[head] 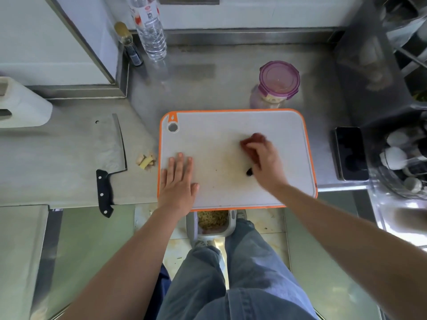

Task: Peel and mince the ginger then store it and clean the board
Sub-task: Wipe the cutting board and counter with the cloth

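Left hand (178, 179) lies flat near the left edge of the board (231, 125), right hand (265, 162) grips a red cloth (253, 139) mid-board

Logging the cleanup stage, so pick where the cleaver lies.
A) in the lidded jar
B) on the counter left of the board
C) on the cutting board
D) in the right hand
B: the cleaver lies flat on the steel counter left of the cutting board, with no hand on it.
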Demonstrator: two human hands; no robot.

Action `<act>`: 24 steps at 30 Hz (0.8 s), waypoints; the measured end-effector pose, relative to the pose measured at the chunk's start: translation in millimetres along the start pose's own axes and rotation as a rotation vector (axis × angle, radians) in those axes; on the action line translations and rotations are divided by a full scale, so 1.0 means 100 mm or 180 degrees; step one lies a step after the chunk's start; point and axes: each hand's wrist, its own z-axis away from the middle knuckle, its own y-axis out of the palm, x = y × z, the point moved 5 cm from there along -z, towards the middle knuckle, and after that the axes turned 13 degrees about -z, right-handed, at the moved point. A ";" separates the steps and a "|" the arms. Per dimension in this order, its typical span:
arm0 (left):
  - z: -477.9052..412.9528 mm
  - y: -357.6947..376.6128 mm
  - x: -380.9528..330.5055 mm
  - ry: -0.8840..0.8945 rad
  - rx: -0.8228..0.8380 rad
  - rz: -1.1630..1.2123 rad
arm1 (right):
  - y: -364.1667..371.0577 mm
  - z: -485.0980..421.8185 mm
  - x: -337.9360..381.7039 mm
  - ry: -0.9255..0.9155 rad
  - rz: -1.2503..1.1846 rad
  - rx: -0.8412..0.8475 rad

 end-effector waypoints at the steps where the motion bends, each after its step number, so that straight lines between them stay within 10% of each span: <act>1: 0.00 0.00 0.00 -0.0006 0.0009 0.0006 | 0.19 0.14 0.12 -0.0151 -0.0100 0.0339; 5: 0.01 0.00 0.00 0.0001 0.0028 0.0037 | 0.42 0.39 0.36 -0.0223 -0.0372 0.1150; 13: 0.01 0.00 0.01 -0.0002 0.0027 0.0002 | -0.54 -0.27 0.00 0.0089 -0.0688 -0.0284; 18: 0.00 0.00 0.01 -0.0001 0.0053 -0.0022 | -0.25 -0.06 -0.21 0.0707 0.1063 0.0219; 24: 0.00 0.01 0.00 0.0000 0.0112 0.0069 | -0.14 0.03 -0.06 -0.0003 0.1093 0.0256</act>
